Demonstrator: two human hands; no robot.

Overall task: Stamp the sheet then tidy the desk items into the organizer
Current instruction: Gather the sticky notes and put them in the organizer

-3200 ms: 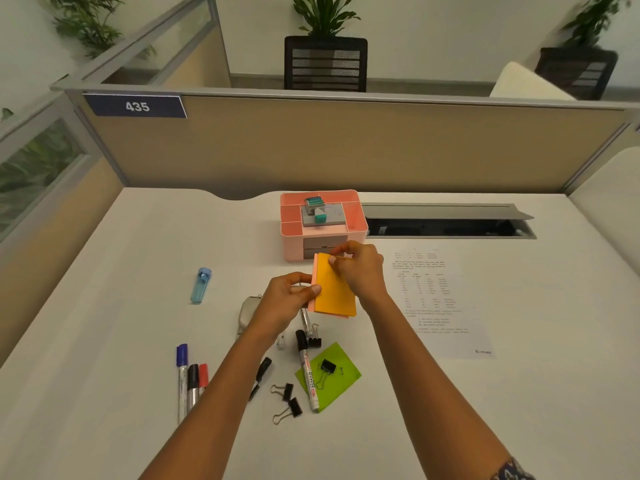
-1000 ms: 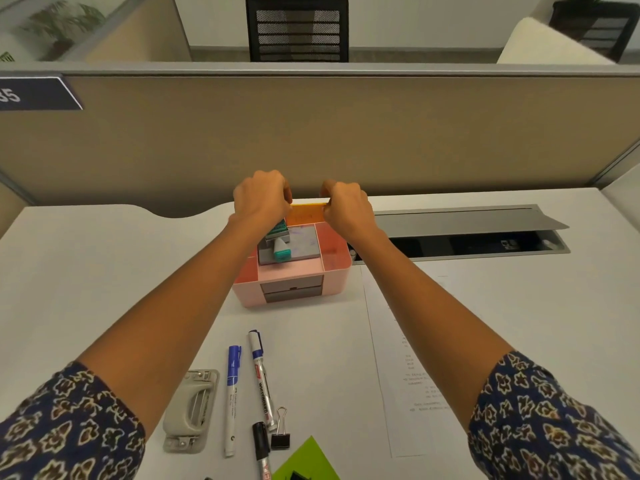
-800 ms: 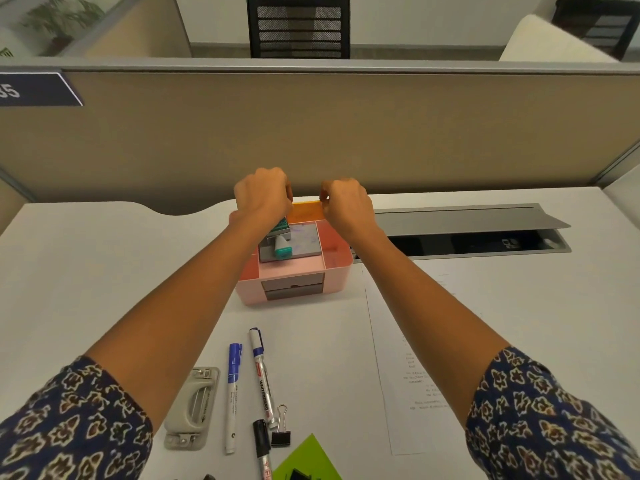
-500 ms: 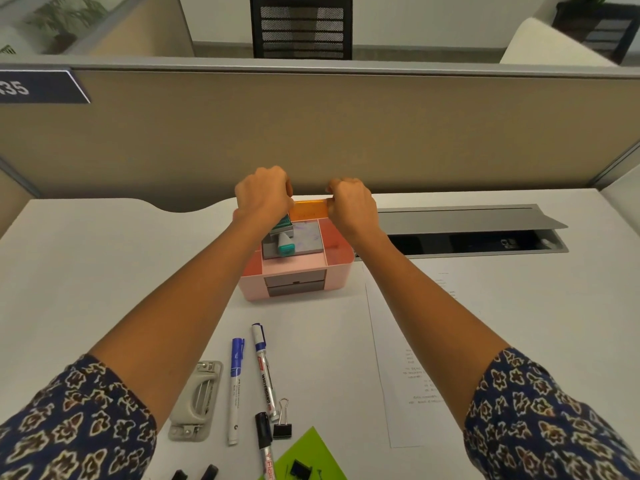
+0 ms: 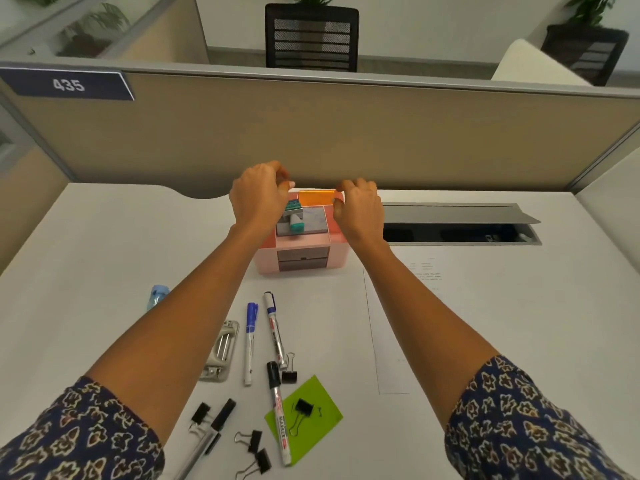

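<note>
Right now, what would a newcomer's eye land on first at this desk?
The left hand and right hand are at a bright orange pad standing in the back of the pink organizer, mid-desk. Nearer the camera, a lime-green note lies among scattered markers and black binder clips.

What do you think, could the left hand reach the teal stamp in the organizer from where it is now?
Probably yes. The left hand hangs right beside the teal stamp, which lies uncovered on the grey pad in the pink organizer; nothing sits between them, and the hand appears to hold nothing.
</note>
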